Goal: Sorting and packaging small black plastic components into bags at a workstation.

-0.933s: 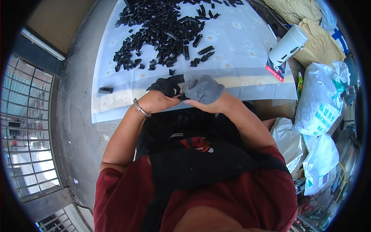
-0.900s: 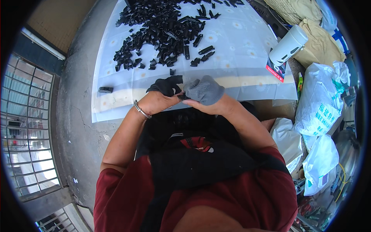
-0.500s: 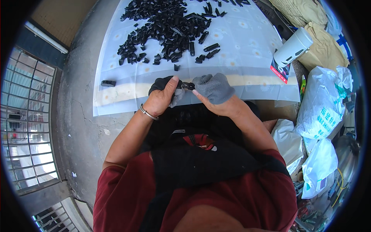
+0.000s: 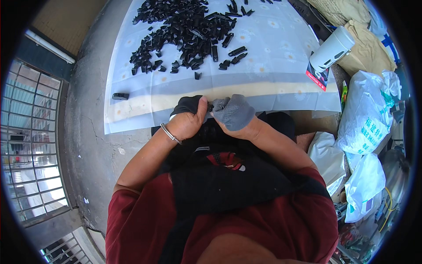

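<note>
A small black plastic part (image 4: 210, 107) sits between my two hands, just over the near edge of the table, and fingers cover most of it. My left hand (image 4: 189, 115), in a dark glove with the thumb bare, is closed on its left end. From the other side my right hand (image 4: 236, 116), in a grey dotted glove, grips it with curled fingers. Beyond them spreads a heap of black plastic pieces (image 4: 189, 37), some short and curved, others longer. One oblong black piece (image 4: 120, 96) lies alone to the left.
A flowered white tablecloth (image 4: 263, 94) covers the table. At its right stands a tilted white cup (image 4: 332, 49) over a red and black card (image 4: 317, 79). White plastic bags (image 4: 364, 116) crowd the right side. A barred window (image 4: 33, 141) is at far left.
Both hands have come slightly closer to my body and nearer each other. The black part between them, plainer before, is now mostly covered by my fingers.
</note>
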{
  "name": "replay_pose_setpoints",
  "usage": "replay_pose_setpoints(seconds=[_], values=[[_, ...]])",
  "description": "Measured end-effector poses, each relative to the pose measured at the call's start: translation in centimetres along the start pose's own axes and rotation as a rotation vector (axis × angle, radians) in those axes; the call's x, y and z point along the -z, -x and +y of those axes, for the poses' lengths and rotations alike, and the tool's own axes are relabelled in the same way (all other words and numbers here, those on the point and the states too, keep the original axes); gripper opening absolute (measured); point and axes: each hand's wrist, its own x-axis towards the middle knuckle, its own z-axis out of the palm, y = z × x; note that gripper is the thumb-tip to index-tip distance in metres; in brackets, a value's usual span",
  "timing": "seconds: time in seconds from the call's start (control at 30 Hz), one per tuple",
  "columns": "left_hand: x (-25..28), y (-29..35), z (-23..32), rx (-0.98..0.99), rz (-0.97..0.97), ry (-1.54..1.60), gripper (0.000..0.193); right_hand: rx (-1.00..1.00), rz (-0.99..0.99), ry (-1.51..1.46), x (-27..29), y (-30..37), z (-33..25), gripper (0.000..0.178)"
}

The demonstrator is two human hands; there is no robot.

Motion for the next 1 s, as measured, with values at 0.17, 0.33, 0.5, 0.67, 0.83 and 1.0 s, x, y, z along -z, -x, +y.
replay_pose_setpoints(seconds=[0.17, 0.33, 0.5, 0.67, 0.83, 1.0], values=[[-0.4, 0.5, -0.3, -0.005, -0.008, 0.064, 0.027, -0.017, 0.137, -0.072, -0.3, 0.2, -0.6, 0.010], [0.8, 0.0, 0.2, -0.026, -0.067, 0.024, 0.028, 0.025, -0.064, -0.026, 2.3, -0.4, -0.2, 0.012], [0.0, 0.2, 0.6, -0.085, 0.135, 0.045, 0.028, 0.031, -0.068, 0.034, 2.2, -0.7, -0.5, 0.012], [-1.0, 0.6, 0.2, -0.134, 0.114, -0.037, 0.027, 0.072, 0.180, 0.013, -0.1, 0.4, -0.7, 0.009], [0.2, 0.5, 0.5, -0.041, 0.081, 0.123, 0.034, 0.111, 0.016, 0.104, 2.4, -0.3, -0.6, 0.012], [0.8, 0.2, 0.7, 0.046, 0.138, 0.242, 0.039, 0.088, -0.106, 0.151, 4.1, -0.9, -1.3, 0.012]])
